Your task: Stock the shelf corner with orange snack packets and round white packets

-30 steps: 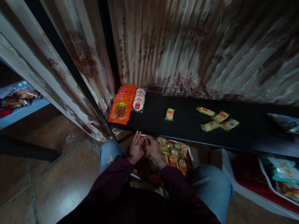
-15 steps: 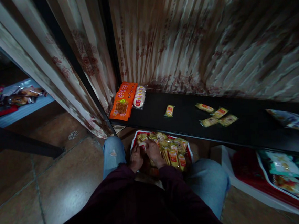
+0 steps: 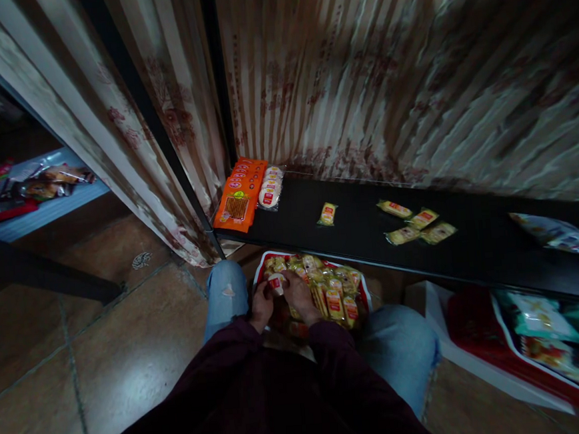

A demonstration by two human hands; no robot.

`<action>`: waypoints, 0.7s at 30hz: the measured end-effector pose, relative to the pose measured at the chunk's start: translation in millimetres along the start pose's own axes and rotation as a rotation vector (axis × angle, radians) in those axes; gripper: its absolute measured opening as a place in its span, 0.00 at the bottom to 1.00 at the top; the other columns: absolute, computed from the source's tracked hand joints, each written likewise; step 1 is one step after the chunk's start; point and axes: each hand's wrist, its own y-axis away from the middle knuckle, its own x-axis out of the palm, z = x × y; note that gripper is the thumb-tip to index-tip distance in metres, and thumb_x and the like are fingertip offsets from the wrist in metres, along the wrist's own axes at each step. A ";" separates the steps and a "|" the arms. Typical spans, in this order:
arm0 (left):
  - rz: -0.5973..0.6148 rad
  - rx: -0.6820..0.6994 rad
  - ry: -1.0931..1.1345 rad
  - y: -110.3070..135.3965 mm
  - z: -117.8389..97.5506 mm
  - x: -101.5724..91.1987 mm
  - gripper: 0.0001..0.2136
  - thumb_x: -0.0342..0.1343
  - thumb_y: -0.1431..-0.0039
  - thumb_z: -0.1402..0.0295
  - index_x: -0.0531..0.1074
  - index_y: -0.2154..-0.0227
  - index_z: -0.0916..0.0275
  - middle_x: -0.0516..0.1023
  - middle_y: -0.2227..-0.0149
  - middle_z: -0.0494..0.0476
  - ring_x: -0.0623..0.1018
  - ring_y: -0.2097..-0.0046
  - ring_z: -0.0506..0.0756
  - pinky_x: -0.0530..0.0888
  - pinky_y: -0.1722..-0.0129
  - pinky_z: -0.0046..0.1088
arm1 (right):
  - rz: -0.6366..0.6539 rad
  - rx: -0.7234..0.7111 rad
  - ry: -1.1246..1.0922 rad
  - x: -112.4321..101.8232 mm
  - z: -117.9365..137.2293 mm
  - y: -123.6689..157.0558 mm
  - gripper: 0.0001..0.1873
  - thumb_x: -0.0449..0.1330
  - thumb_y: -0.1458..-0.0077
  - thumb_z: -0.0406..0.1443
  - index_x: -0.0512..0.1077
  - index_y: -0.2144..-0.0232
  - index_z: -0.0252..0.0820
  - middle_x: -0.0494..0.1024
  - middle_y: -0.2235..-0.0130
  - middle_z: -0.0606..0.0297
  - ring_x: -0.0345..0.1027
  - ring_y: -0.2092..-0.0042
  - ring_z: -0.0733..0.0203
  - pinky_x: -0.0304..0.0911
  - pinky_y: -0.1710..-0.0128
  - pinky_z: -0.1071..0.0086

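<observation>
I crouch before a low black shelf [image 3: 371, 234]. Between my knees lies a red-rimmed box [image 3: 366, 298] packed with small yellow snack packets [image 3: 333, 300]. My left hand [image 3: 262, 303] and my right hand [image 3: 298, 295] meet over the box's left end, both with fingers curled around a small white round packet with a red label [image 3: 275, 283]. On the shelf lie an orange pack [image 3: 238, 197], a clear sleeve of round cakes [image 3: 270, 188], one lone yellow packet [image 3: 327, 214] and a loose cluster of yellow packets [image 3: 415, 222].
A striped curtain [image 3: 383, 76] hangs behind the shelf, and a dark post [image 3: 164, 153] stands at its left end. More snack bags fill a white-and-red box [image 3: 544, 331] at lower right. Another shelf with packets [image 3: 27, 191] is at far left. Brown floor tiles [image 3: 104, 345] spread left.
My hands dropped from near the shelf's front edge down onto the box, and a small white round packet now shows between them. The view shifted slightly, revealing more of the box.
</observation>
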 end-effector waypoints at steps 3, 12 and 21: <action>-0.011 0.017 0.033 1.2 -2.5 -1.2 0.19 0.51 0.49 0.82 0.72 0.54 0.63 0.78 0.53 0.59 0.76 0.50 0.56 0.69 0.43 0.42 | -0.001 0.007 -0.028 -0.7 -1.6 -1.0 0.19 0.53 0.50 0.25 0.76 0.58 0.41 0.80 0.56 0.56 0.74 0.56 0.57 0.66 0.53 0.67; -0.024 0.044 0.123 3.3 -5.1 -1.4 0.19 0.49 0.49 0.82 0.71 0.54 0.62 0.78 0.54 0.58 0.77 0.51 0.55 0.71 0.44 0.41 | -0.061 0.030 -0.136 0.6 -4.5 0.0 0.21 0.51 0.50 0.25 0.75 0.57 0.43 0.79 0.55 0.60 0.72 0.53 0.60 0.64 0.49 0.66; -0.021 -0.033 0.237 2.6 -2.0 5.2 0.22 0.49 0.47 0.80 0.66 0.47 0.65 0.73 0.46 0.62 0.72 0.44 0.55 0.67 0.41 0.40 | -0.036 0.029 -0.262 2.9 -6.0 -2.7 0.23 0.48 0.49 0.24 0.74 0.55 0.42 0.78 0.53 0.60 0.71 0.51 0.61 0.63 0.48 0.65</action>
